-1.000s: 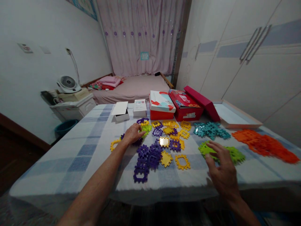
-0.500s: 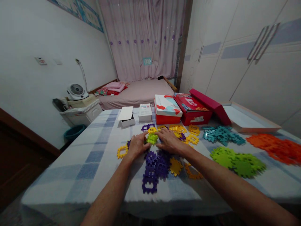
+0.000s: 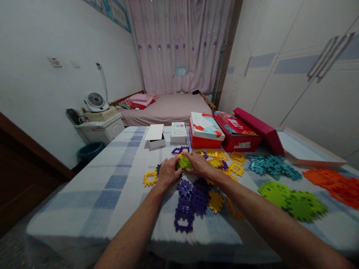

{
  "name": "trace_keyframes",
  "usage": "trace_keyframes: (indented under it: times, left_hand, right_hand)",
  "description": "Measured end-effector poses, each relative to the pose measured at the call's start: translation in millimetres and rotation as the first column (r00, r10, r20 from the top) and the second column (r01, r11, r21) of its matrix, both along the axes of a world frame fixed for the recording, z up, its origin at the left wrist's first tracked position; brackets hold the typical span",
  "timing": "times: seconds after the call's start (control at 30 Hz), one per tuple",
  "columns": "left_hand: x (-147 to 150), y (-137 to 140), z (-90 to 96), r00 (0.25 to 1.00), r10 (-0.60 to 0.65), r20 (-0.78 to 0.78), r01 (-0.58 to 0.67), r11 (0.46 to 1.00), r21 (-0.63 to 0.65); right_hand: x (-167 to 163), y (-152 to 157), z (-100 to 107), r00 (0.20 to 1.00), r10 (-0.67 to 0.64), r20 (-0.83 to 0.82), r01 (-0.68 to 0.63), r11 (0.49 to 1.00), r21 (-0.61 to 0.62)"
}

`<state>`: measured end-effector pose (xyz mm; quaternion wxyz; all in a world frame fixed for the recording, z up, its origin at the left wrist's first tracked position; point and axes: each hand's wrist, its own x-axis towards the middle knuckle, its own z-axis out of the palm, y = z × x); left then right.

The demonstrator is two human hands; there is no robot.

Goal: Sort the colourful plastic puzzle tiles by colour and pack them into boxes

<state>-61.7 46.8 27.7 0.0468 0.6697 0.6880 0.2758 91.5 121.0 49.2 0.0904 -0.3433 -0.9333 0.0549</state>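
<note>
Lime-green piece [image 3: 185,162] tight between left grip [image 3: 169,172] and right grip [image 3: 200,164], over checked tablecloth [image 3: 84,201], pink bed [image 3: 175,108] beyond.

left hand [image 3: 169,173] + right hand [image 3: 198,164]: gripping green piece [image 3: 185,162] | purple pile [image 3: 198,203] nearer | red box [image 3: 241,143] beyond

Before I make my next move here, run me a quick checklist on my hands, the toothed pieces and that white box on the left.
1. Both hands on the piece: ok. The left hand and right hand hold a green piece between them.
2. Green piece's teeth locked to another piece: cannot tell. Fingers cover its edges.
3. Green pile apart from orange pile: ok. Tablecloth shows between them.
4. Purple pieces separate from yellow pieces: not ok. They are mixed in places.
5. Left white box closed: not ok. Its lid is ajar.
</note>
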Motion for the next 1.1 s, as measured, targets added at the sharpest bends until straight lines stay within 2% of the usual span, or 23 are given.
trace_keyframes:
  times: [0.13, 0.27, 0.4, 0.5, 0.63, 0.73, 0.87, 0.93, 1.0, 1.1]
  left_hand:
    - [-2, -1, 0.7, 1.000, -0.006, -0.001, 0.006, 1.000, 0.009]
    - [-2, -3, 2.2, 0.999, -0.039, 0.016, 0.039, 0.999, 0.013]
    - [-1, -3, 0.4, 0.999, -0.013, -0.032, 0.013, 1.000, 0.025]
    - [-2, 0, -3.3, 0.998, 0.043, -0.040, -0.042, 0.999, 0.025]
    - [-4, 0, -6.0, 0.997, 0.059, -0.051, -0.058, 0.998, 0.037]
    - [-4, -4, -3.8, 0.995, 0.008, -0.102, -0.005, 1.000, 0.030]
    - [-3, -9, 0.3, 0.984, -0.069, -0.167, 0.070, 0.998, 0.003]
    - [-3, -9, 0.4, 0.982, -0.091, -0.163, 0.090, 0.996, -0.012]
    - [-3, -7, -0.9, 0.985, -0.101, -0.141, 0.099, 0.995, -0.020]
    - [-3, -5, -2.4, 0.988, -0.109, -0.110, 0.107, 0.994, -0.022]
  right_hand:
    - [3, -1, -3, 0.996, 0.087, -0.011, -0.086, 0.995, 0.040]
    - [8, 3, -4, 0.993, 0.089, -0.084, -0.090, 0.996, -0.002]
    - [10, 1, 1, 0.991, 0.129, 0.019, -0.128, 0.991, -0.034]
    - [7, -7, 5, 0.990, 0.094, 0.108, -0.096, 0.995, 0.009]
    - [4, -10, 6, 0.994, 0.069, 0.088, -0.073, 0.996, 0.041]
    - [7, -3, 7, 0.998, 0.024, -0.061, -0.027, 0.999, -0.040]
    - [19, 8, 10, 0.945, -0.152, -0.289, 0.102, 0.978, -0.182]
    - [25, 10, 11, 0.895, -0.180, -0.407, 0.049, 0.949, -0.313]
    - [30, 9, 12, 0.843, -0.181, -0.507, -0.075, 0.893, -0.444]
    - [35, 3, 13, 0.794, -0.202, -0.573, -0.174, 0.828, -0.533]
